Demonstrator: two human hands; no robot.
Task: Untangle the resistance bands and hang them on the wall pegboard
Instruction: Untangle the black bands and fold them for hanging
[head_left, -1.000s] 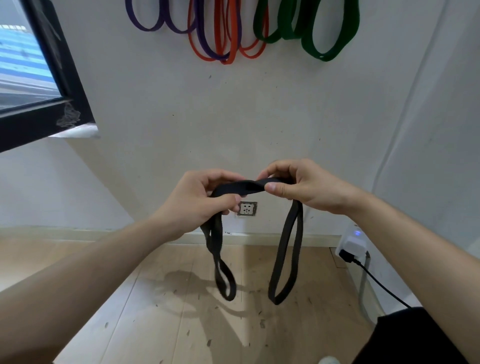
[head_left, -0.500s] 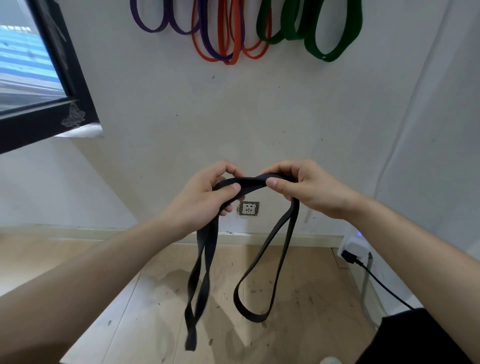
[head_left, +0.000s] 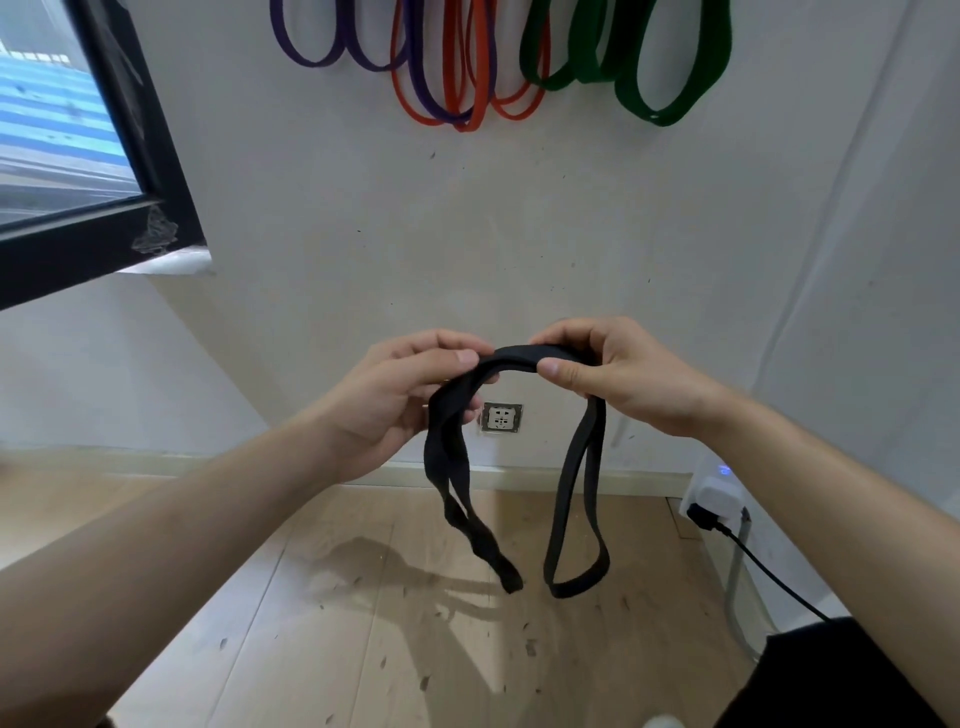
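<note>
Left hand (head_left: 387, 402) pinches the black band (head_left: 574, 473); right hand (head_left: 618, 371) pinches it too.

**A:** How do the bare arms lie?

**B:** The left forearm (head_left: 182, 545) comes in from the lower left corner and the right forearm (head_left: 831, 493) from the lower right. Both reach forward and converge toward the middle.

**A:** And the hands?

**B:** They are side by side at about the same height, near each other but not touching. The left hand (head_left: 395, 400) has its thumb on top and its fingers curled beneath, pinching the flat black rubber band (head_left: 514, 356). The right hand (head_left: 623, 374) shows its back, with the fingers curled over the same band and the thumb tip pressed to its near edge.

**A:** Wrists?

**B:** Both are roughly in line with their forearms.
</note>
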